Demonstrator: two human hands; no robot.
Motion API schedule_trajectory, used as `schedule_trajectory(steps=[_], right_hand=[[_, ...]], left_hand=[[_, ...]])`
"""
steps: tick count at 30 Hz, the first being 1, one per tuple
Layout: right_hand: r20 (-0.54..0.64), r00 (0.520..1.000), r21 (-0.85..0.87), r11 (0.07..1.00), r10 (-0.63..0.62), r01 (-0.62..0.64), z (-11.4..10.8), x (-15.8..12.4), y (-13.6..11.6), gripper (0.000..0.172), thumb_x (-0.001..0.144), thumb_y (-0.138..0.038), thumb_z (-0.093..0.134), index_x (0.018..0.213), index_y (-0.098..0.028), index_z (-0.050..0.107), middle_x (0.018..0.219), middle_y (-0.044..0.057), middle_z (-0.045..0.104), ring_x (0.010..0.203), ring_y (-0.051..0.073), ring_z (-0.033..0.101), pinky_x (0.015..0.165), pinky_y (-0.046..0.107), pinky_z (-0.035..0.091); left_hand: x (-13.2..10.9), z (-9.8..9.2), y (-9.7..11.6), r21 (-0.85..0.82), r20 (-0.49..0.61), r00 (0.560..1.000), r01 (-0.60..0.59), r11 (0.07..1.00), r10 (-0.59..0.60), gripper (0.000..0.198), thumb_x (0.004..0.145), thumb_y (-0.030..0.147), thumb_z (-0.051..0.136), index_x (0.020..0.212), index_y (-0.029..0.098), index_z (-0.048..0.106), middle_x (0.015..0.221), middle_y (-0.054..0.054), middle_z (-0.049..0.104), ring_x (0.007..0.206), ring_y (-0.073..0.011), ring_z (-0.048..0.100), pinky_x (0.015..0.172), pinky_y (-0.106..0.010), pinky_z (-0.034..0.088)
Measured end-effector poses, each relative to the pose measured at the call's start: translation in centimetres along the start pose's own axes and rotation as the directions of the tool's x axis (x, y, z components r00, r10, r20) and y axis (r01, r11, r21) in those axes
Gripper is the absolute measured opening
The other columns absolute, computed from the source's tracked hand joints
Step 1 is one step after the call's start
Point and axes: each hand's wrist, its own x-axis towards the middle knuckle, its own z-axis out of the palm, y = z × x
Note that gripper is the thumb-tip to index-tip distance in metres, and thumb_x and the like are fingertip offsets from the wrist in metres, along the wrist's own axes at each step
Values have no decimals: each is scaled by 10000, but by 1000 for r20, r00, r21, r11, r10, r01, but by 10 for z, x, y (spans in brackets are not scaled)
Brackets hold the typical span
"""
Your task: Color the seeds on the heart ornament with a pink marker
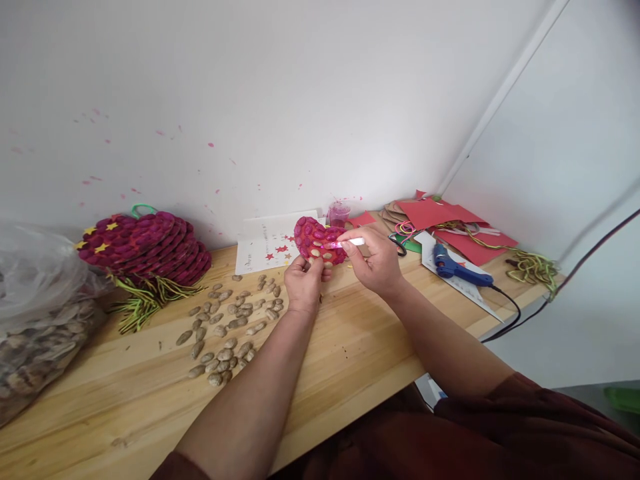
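Note:
My left hand (304,283) grips the lower edge of a red craft piece (313,233) covered with peanut shells, most of them painted magenta. A few shells near the thumb are still pale. In my right hand (374,259) is a white-handled paintbrush (354,242), its pink tip against the shells on the right side of the piece. Behind the piece stands a clear plastic cup (339,213) of pink paint. Loose peanuts (244,311) lie scattered on the wooden table left of my left forearm.
Finished-looking magenta pieces (150,247) with stars and yarn tassels are stacked at left, behind a plastic bag of peanuts (43,353). White paper with star stickers (255,243) lies near the wall. At right are a blue glue gun (460,268) with its cord, red paper (430,215) and yarn (533,268).

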Motion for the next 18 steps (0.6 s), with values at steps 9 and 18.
schedule_trajectory(steps=[9,18], right_hand=[[-7,1000,-9,1000,10,-10,-2,1,2,134,1033,-284,630,986,-235,747,925,54,815,873,235,719,843,405,544],[-25,1000,-10,1000,0,-1,-1,1,-1,133,1035,-285,624,986,-240,739,930,55,818,868,239,721,839,417,550]], left_hand=[[1,0,0,12,5,1000,6,1000,-6,336,577,414,834,713,189,626,579,19,626,505,-160,639,502,-253,493],[1,0,-1,10,2,1000,6,1000,-6,325,579,401,834,716,188,630,574,26,620,506,-161,644,499,-250,494]])
